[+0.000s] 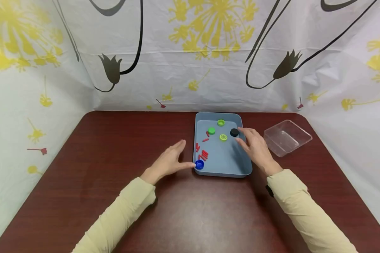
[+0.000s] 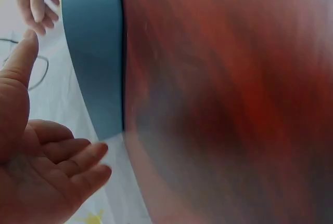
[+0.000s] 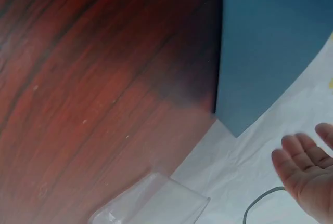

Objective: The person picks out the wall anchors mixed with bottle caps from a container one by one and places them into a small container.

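Note:
A blue-grey tray (image 1: 231,161) lies on the table between my hands. At its left side is my left hand (image 1: 168,161), fingers extended and holding nothing. Its thumb tip overlaps the tray's front left corner by a blue cap (image 1: 199,164); contact cannot be told. My right hand (image 1: 256,147) hovers at the tray's right edge with spread fingers, near a black cap (image 1: 234,132). Inside the tray also lie a green cap (image 1: 211,131), a lime cap (image 1: 221,122), a yellow-green cap (image 1: 223,137) and several small red sticks (image 1: 204,154). Both wrist views show the tray's outer wall (image 2: 96,52).
Right of the tray, a clear plastic container (image 1: 286,137) sits near the table's right edge. The dark red wooden table (image 1: 123,151) stretches to the left and front. Patterned white sheets (image 1: 177,80) hang behind the table and at its sides.

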The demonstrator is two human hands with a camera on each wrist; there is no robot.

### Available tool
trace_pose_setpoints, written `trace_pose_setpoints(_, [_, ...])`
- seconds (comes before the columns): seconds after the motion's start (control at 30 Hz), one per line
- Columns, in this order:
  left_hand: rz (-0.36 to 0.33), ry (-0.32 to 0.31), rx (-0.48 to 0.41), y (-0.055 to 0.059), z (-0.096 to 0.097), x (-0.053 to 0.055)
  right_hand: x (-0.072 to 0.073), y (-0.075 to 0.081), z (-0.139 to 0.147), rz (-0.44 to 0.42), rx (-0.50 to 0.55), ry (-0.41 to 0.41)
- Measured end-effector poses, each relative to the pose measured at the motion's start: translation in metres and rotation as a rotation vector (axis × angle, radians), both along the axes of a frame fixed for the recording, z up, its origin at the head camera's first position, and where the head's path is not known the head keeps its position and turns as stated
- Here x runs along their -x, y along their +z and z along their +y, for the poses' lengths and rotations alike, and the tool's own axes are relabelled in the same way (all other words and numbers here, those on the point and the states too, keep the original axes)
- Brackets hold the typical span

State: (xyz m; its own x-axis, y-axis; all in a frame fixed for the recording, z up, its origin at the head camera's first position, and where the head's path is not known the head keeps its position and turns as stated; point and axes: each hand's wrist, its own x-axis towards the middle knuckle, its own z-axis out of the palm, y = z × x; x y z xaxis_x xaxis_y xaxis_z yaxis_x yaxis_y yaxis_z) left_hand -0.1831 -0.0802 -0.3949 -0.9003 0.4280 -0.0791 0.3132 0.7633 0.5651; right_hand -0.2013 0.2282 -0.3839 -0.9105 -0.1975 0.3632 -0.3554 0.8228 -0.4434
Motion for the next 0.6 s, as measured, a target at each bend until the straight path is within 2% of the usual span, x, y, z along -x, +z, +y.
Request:
trace_pose_setpoints(0.07, [0.004,-0.015,-0.028,-0.003,0.004,-0.005,0.0,0.0,-0.002,0.012,0.027,0.019])
trace_pose_setpoints(0.17, [0.007,-0.028,-0.073,-0.007,0.009,-0.009,0.003,0.0,-0.006,-0.022,0.076,0.06])
trace_pose_setpoints(0.27, [-0.001,-0.04,-0.117,-0.01,0.012,-0.012,0.006,0.001,-0.013,-0.11,0.124,0.113])
trace_pose_setpoints(0.47, [0.015,-0.063,-0.168,-0.015,0.016,-0.013,0.013,0.004,-0.025,-0.282,0.115,0.23])
trace_pose_setpoints(0.6, [-0.004,-0.065,-0.191,-0.018,0.018,-0.014,0.021,0.003,-0.032,-0.412,0.131,0.321])
